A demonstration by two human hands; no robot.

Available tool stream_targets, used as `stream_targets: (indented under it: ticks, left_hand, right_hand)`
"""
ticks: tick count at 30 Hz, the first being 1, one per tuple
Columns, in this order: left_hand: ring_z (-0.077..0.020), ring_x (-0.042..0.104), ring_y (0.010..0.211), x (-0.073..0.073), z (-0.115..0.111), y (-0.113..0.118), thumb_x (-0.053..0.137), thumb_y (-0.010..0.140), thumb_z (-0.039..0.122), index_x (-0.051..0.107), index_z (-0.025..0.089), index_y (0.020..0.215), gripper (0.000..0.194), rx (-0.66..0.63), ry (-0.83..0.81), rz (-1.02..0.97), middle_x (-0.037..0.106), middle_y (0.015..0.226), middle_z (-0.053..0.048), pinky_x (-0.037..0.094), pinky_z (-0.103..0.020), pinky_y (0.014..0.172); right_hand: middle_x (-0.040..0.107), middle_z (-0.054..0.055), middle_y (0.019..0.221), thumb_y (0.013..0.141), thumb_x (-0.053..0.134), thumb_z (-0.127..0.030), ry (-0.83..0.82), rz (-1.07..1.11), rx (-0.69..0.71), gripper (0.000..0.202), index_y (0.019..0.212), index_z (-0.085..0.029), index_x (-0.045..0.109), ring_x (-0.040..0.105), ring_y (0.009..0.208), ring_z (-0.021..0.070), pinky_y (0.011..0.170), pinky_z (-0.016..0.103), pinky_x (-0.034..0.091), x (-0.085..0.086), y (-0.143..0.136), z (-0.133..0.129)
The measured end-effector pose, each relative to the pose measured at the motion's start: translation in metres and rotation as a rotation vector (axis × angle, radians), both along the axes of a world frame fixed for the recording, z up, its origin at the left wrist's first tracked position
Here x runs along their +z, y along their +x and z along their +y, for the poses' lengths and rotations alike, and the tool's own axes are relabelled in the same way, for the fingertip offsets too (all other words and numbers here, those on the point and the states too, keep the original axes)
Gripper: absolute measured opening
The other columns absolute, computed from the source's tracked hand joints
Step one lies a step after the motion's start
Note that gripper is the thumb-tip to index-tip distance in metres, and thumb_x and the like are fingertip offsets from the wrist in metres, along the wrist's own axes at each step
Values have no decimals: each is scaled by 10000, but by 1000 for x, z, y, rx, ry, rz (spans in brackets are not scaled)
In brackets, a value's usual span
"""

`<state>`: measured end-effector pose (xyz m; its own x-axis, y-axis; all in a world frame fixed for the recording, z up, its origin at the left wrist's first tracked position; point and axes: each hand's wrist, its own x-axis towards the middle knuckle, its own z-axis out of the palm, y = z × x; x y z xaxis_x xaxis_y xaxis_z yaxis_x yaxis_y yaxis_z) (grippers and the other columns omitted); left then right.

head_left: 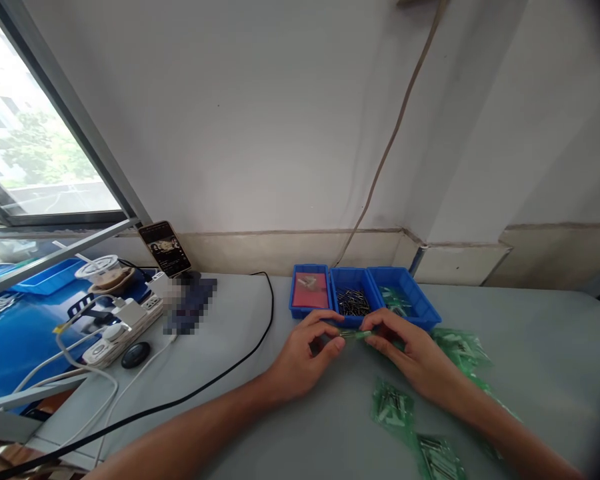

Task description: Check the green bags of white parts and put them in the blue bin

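Pinching a small green packet (356, 335) between them, the left hand (300, 357) and right hand (410, 353) meet just in front of the middle blue bin (353, 300), which holds dark metal pins. More green packets (393, 407) lie near that bin on the right. A loose pinch could spill pins onto the table (240, 400).

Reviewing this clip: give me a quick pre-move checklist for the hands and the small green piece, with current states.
1. Left hand pinching the green piece: ok.
2. Right hand pinching its other end: ok.
3. Piece held clear of the middle blue bin of metal pins: ok.
4. Green packets lying close under the right forearm: not ok.
5. Black cable apart from the hands: ok.
6. What the piece is: cannot tell.
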<state>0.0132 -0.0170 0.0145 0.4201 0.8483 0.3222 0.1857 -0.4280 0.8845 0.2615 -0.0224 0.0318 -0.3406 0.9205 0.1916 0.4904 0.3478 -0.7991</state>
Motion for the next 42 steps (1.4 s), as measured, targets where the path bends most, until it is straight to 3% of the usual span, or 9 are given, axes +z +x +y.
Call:
stream_targets:
  ticks: [5,9,15,22,25,29,33,37,42]
  left_hand:
    - [-156,625,844,-8,1,2,687,999,355,687,173,999,182,-17,-102,-20,695,931,-37,477,-267,758]
    - [-151,604,865,-15,2,3,664,988,247,679,199,1152,171,3,-94,-31,670,980,-32,485,-258,770]
    - [-143,572,858,-17,3,2,637,851,14,632,277,1376,587,-32,2,10,581,1062,-34,488,-248,742]
    - [-153,539,867,-12,3,1,698,977,276,747,221,1106,148,14,14,22,544,1039,-47,470,-265,755]
    - [-161,533,877,-8,2,1,646,1022,352,708,175,984,191,40,17,13,538,1019,-55,451,-259,726]
    - [-149,512,802,-9,2,1,590,1055,373,645,164,878,279,40,23,38,553,891,-24,407,-259,699]
    - [-159,555,820,-12,2,2,606,1048,407,681,180,1078,241,13,-50,8,621,914,-29,437,-270,737]
    - [-167,588,857,-15,0,3,608,1049,409,541,225,1414,415,-20,-100,-75,608,948,-28,473,-275,772]
    - [-166,581,868,-11,-2,1,509,1090,341,582,220,1349,295,-11,-44,-38,625,1005,-53,474,-281,799]
  right_hand:
    - [554,-37,776,1032,589,-509,-90,120,-78,258,1166,-288,592,537,744,194,704,299,436,-6,-3,-3]
    - [522,-64,740,1032,594,-501,-166,239,-66,351,1307,-309,492,505,688,183,644,283,391,-9,-9,-5]
    - [528,-59,734,1039,587,-504,-212,270,-35,323,1266,-292,500,516,719,186,671,293,390,-11,-13,-7]
    - [611,-32,767,1069,511,-535,-210,167,-28,316,1266,-292,554,591,745,198,688,301,445,-9,-12,-14]
    - [679,10,860,1097,418,-547,-98,75,-41,353,1174,-279,634,628,780,209,710,316,480,-9,-11,-15]
    - [675,41,996,1074,495,-515,49,-1,-64,289,1141,-274,641,636,841,217,765,334,515,-10,-12,-17]
    - [607,0,837,1076,495,-467,4,-16,-140,203,1096,-277,565,582,756,205,671,312,477,-10,-16,-20]
    - [602,0,841,1083,475,-450,22,16,-142,199,1034,-273,554,563,753,201,669,308,463,-7,-17,-21]
    - [674,37,1041,1100,408,-340,63,24,-53,239,1046,-281,633,620,900,221,777,320,494,-7,-19,-22]
